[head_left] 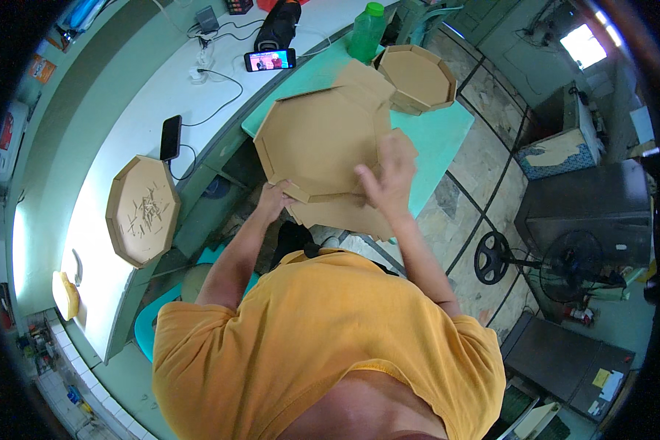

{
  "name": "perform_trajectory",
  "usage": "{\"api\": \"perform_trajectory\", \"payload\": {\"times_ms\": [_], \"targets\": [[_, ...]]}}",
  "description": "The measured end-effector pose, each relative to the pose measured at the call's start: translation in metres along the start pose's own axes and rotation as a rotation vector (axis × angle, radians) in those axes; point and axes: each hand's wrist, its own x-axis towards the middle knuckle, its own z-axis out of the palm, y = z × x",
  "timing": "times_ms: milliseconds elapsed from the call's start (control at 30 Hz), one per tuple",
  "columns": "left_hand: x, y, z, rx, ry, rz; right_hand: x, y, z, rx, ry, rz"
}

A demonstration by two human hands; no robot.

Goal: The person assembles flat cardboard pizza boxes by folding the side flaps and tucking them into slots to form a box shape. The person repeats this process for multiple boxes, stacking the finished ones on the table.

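Note:
A large octagonal cardboard box, with its side walls partly folded up, lies in front of me over the green table. My left hand pinches its near left corner, fingers closed on the cardboard. Above the right side of the box, my right hand is blurred by motion. Its thumb stands apart from the fingers and nothing shows in its grasp. Loose flaps stick out at the far right, the right and the near edge of the box.
Behind it sits a second octagonal box beside a green bottle. On the white counter, an octagonal tray holds several small thin pieces. Two phones and cables lie there too. A black fan stands at right.

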Motion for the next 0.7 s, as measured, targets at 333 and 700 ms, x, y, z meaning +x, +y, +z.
{"api": "perform_trajectory", "payload": {"times_ms": [333,700], "targets": [[0.035,0.039,0.050,0.620,0.164,0.415,-0.026,0.014,0.001,0.740,-0.141,0.802],[0.023,0.057,0.067,0.934,0.181,0.492,-0.039,0.015,0.016,0.941,0.131,1.089]]}}
